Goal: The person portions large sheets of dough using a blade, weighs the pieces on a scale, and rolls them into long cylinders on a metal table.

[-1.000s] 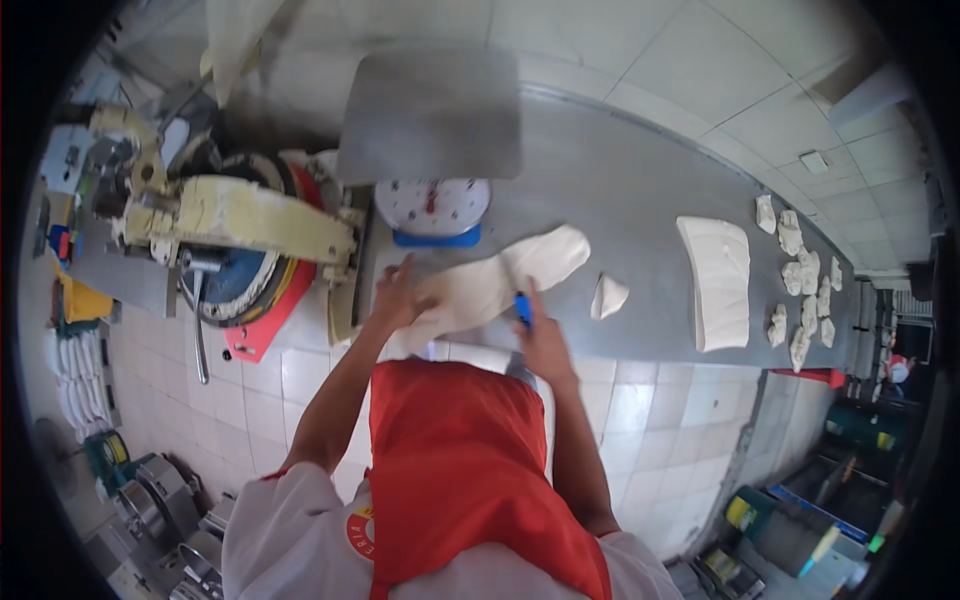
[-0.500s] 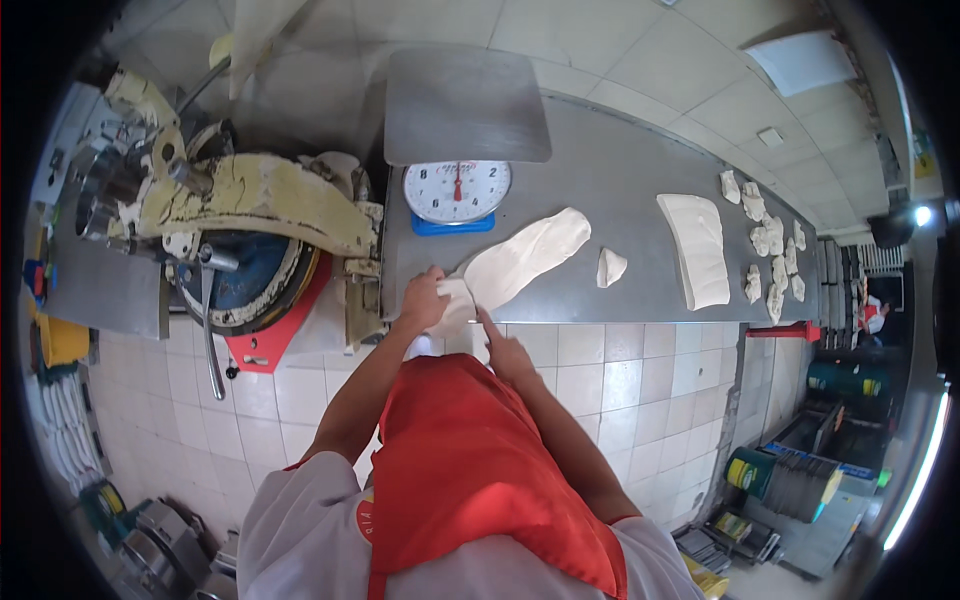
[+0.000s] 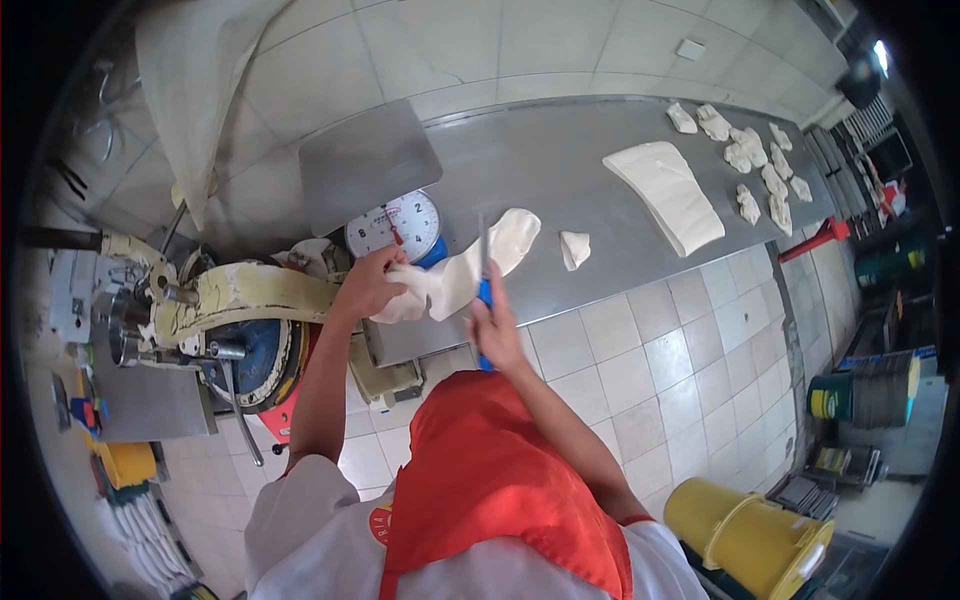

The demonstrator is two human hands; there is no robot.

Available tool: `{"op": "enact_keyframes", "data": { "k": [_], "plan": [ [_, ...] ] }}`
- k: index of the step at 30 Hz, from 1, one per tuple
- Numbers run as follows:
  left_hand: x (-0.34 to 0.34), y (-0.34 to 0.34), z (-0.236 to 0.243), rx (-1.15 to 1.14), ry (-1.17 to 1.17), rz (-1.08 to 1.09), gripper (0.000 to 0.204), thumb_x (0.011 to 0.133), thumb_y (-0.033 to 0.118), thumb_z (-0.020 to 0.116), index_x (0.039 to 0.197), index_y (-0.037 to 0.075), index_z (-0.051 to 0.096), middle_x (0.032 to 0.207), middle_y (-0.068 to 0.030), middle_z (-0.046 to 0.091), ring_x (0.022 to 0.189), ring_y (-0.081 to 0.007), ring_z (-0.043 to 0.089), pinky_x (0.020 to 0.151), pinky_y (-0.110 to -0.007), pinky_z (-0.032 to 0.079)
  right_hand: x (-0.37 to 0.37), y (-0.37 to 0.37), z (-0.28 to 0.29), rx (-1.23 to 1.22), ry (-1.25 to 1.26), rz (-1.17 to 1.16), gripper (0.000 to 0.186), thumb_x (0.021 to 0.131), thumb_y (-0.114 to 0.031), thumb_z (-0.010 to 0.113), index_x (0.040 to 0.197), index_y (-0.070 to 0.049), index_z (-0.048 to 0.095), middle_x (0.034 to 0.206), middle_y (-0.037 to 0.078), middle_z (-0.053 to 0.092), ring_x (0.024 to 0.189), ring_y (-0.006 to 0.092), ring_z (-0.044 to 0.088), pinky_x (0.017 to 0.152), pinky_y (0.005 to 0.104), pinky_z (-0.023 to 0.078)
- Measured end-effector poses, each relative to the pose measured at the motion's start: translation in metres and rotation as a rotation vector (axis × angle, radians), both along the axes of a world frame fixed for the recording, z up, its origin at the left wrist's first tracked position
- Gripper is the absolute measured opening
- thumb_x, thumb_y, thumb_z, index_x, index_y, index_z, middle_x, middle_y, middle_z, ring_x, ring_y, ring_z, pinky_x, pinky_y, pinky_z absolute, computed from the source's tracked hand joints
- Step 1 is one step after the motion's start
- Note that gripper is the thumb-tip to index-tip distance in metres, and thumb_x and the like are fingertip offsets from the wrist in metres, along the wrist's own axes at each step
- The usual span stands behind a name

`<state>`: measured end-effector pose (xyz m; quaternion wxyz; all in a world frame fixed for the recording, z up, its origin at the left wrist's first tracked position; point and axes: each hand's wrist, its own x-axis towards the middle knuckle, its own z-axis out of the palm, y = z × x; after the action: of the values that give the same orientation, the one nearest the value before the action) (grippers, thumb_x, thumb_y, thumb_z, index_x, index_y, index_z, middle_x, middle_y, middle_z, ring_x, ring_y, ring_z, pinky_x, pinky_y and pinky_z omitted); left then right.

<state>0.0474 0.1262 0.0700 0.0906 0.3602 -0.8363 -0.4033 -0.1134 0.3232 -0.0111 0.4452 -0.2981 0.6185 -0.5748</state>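
Observation:
My left hand (image 3: 370,284) grips the near-left end of a long pale dough strip (image 3: 455,282) on the steel table. Between the portion in that hand (image 3: 402,304) and the rest of the strip a notch shows at the lower edge; the upper part looks still joined. A knife (image 3: 485,245) with a blue handle is held in my right hand (image 3: 498,328), blade pointing up and away, over the strip's middle. Just right of the strip lies a small wedge of dough (image 3: 574,250). Behind my left hand stands a dial scale (image 3: 394,228) with a flat metal pan (image 3: 370,165).
A wide dough slab (image 3: 665,195) lies farther right on the steel table (image 3: 560,150), with several small dough lumps (image 3: 745,150) beyond it. A cream-coloured machine (image 3: 250,298) crowds the table's left end. A yellow bin (image 3: 745,535) stands at lower right.
The view has turned, shifting the table. The knife has come up from the dough and now points away. My left hand has pulled its portion partly apart from the strip.

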Motion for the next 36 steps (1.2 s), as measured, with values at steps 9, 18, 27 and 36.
{"op": "enact_keyframes", "data": {
  "k": [9, 18, 27, 36],
  "plan": [
    [0.0, -0.048, 0.058, 0.22, 0.524, 0.328, 0.038, 0.082, -0.003, 0.073, 0.117, 0.004, 0.058, 0.108, -0.0074, 0.067, 0.101, -0.0202, 0.066, 0.091, -0.033, 0.053, -0.056, 0.095, -0.037, 0.531, 0.099, 0.588, 0.071, 0.099, -0.011, 0.055, 0.161, -0.032, 0.027, 0.078, 0.006, 0.058, 0.06, 0.0145, 0.056, 0.055, 0.0319, 0.051],
    [-0.045, -0.192, 0.029, -0.539, -0.222, 0.595, 0.048, 0.084, 0.023, 0.072, 0.125, 0.002, 0.06, 0.119, -0.0184, 0.07, 0.11, -0.0339, 0.068, 0.099, -0.042, 0.053, -0.086, 0.147, -0.05, 0.437, -0.034, 0.297, 0.071, 0.101, -0.005, 0.051, 0.162, -0.029, 0.024, 0.07, 0.004, 0.054, 0.053, 0.0128, 0.052, 0.048, 0.0293, 0.046],
    [-0.038, -0.188, 0.031, -0.621, -0.524, 0.588, 0.056, 0.084, 0.05, 0.072, 0.119, 0.006, 0.072, 0.12, -0.0184, 0.071, 0.112, -0.0359, 0.067, 0.098, -0.044, 0.052, -0.094, 0.247, -0.098, 0.483, -0.123, -0.027, 0.073, 0.099, -0.001, 0.051, 0.161, -0.028, 0.025, 0.07, 0.005, 0.056, 0.049, 0.013, 0.051, 0.044, 0.0305, 0.045],
    [-0.017, -0.195, 0.039, -0.486, -0.589, 0.561, 0.067, 0.082, 0.067, 0.069, 0.108, 0.005, 0.077, 0.116, -0.0171, 0.073, 0.11, -0.0353, 0.068, 0.095, -0.044, 0.054, -0.106, 0.238, -0.106, 0.531, 0.03, 0.08, 0.073, 0.098, -0.001, 0.051, 0.161, -0.028, 0.026, 0.07, 0.007, 0.057, 0.048, 0.0131, 0.051, 0.043, 0.0305, 0.044]
  ]
}}
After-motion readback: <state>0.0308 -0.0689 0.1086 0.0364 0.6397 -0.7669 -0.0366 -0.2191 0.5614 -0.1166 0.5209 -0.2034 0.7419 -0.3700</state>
